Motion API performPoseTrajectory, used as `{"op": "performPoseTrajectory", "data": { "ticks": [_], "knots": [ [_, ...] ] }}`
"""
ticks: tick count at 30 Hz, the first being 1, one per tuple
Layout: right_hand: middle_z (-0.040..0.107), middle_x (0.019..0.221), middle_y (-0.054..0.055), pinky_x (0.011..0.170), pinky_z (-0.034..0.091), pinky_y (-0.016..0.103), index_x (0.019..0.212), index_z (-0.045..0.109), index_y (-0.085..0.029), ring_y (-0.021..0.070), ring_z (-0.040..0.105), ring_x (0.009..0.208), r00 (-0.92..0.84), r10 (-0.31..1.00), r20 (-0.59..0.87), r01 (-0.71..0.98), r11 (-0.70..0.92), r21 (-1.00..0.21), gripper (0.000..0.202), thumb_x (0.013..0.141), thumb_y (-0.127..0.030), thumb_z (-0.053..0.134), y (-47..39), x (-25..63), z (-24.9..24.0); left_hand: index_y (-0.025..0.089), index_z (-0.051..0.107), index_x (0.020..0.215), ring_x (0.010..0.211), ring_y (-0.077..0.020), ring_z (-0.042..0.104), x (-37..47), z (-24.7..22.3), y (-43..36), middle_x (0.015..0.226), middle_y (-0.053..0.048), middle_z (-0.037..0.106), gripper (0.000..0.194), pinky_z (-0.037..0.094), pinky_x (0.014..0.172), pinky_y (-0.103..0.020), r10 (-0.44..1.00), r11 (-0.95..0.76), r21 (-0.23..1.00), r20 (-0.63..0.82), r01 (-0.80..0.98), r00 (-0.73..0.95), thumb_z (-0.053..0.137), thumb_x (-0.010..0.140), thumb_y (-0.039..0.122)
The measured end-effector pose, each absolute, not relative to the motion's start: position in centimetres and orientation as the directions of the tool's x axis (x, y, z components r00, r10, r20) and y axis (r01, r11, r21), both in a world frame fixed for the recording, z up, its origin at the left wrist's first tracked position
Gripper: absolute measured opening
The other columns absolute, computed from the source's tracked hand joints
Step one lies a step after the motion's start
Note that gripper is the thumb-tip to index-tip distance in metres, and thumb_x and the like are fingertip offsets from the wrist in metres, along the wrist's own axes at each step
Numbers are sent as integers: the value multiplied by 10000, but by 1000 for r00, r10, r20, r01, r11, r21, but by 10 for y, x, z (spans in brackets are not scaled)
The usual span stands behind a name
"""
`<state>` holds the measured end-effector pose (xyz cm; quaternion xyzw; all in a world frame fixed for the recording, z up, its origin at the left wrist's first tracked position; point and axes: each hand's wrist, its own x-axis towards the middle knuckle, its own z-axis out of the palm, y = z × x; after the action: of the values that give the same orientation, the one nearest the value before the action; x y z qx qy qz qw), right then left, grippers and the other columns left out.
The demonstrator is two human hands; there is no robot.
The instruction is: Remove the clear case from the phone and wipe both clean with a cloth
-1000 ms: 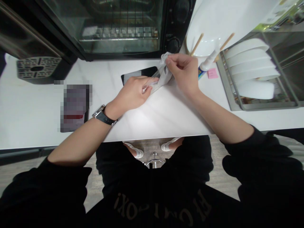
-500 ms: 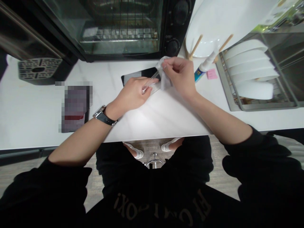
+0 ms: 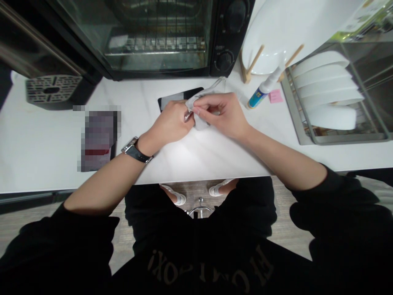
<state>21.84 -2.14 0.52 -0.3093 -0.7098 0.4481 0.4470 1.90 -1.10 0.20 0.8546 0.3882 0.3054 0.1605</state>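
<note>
A clear, thin transparent piece (image 3: 218,84) sticks out up and to the right from between my hands. My left hand (image 3: 176,121) is closed on its lower end. With thumb and fingers, my right hand (image 3: 222,112) pinches a light grey cloth (image 3: 201,123) around the clear piece, right beside the left fingers. Behind the hands lies a flat black object with a grey panel (image 3: 173,98), partly covered by them. A blue and white spray bottle (image 3: 258,96) is to the right of my right hand.
Behind the hands stands a toaster oven (image 3: 162,41), with a black machine's drip tray (image 3: 52,90) at left. A blurred-out dark device (image 3: 100,139) lies by the left forearm. On the right are a pink note (image 3: 275,96), large white plates (image 3: 264,49) and a rack of white dishes (image 3: 331,94).
My right hand has moved down and left with the cloth, from the clear piece's far end to beside my left hand. The far end now shows uncovered.
</note>
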Motion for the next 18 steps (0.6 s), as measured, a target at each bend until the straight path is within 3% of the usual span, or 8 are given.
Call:
{"op": "performPoseTrajectory", "data": {
  "ticks": [4, 6, 8, 10, 14, 18],
  "knots": [
    [755, 846, 40, 727, 563, 266, 951, 828, -159, 139, 656, 784, -349, 866, 357, 105, 415, -904, 562, 918, -718, 782, -12, 224, 1, 250, 387, 683, 666, -184, 571, 18, 2, -10, 649, -6, 546, 307, 489, 703, -344, 767, -640, 501, 381, 582, 516, 561, 935, 269],
    [729, 831, 31, 692, 532, 280, 976, 820, -167, 133, 614, 749, -286, 887, 363, 125, 410, -904, 580, 904, -742, 786, -3, 228, -3, 237, 524, 722, 697, -189, 606, 17, 1, -10, 691, -6, 590, 201, 509, 737, -338, 766, -641, 496, 367, 586, 528, 578, 916, 238],
    [696, 797, 18, 672, 504, 299, 964, 804, -189, 129, 564, 707, -220, 904, 367, 146, 402, -904, 590, 882, -774, 790, 6, 233, -5, 218, 701, 889, 753, -198, 648, 15, 0, -9, 738, -4, 636, 127, 532, 784, -325, 768, -637, 504, 352, 583, 535, 579, 924, 231],
    [671, 764, 8, 667, 487, 313, 903, 772, -213, 131, 524, 689, -154, 914, 375, 174, 399, -901, 590, 875, -802, 779, 16, 239, -7, 201, 785, 1121, 818, -204, 687, 14, -1, -9, 787, -5, 679, 277, 551, 849, -315, 775, -626, 524, 336, 577, 536, 568, 955, 245],
    [650, 717, 6, 650, 458, 336, 820, 684, -261, 146, 448, 703, -59, 921, 385, 191, 389, -901, 598, 848, -851, 776, 29, 248, -8, 185, 801, 1294, 857, -207, 703, 14, -1, -11, 851, -24, 722, 402, 560, 887, -329, 767, -633, 532, 334, 562, 547, 563, 977, 250],
    [630, 691, -11, 640, 442, 336, 849, 647, -281, 145, 407, 705, -53, 923, 382, 183, 385, -905, 625, 828, -895, 761, 35, 252, -11, 226, 780, 1279, 818, -178, 637, 15, 1, -13, 906, -26, 706, 311, 536, 797, -358, 789, -613, 554, 388, 563, 476, 596, 1040, 300]
  ]
}}
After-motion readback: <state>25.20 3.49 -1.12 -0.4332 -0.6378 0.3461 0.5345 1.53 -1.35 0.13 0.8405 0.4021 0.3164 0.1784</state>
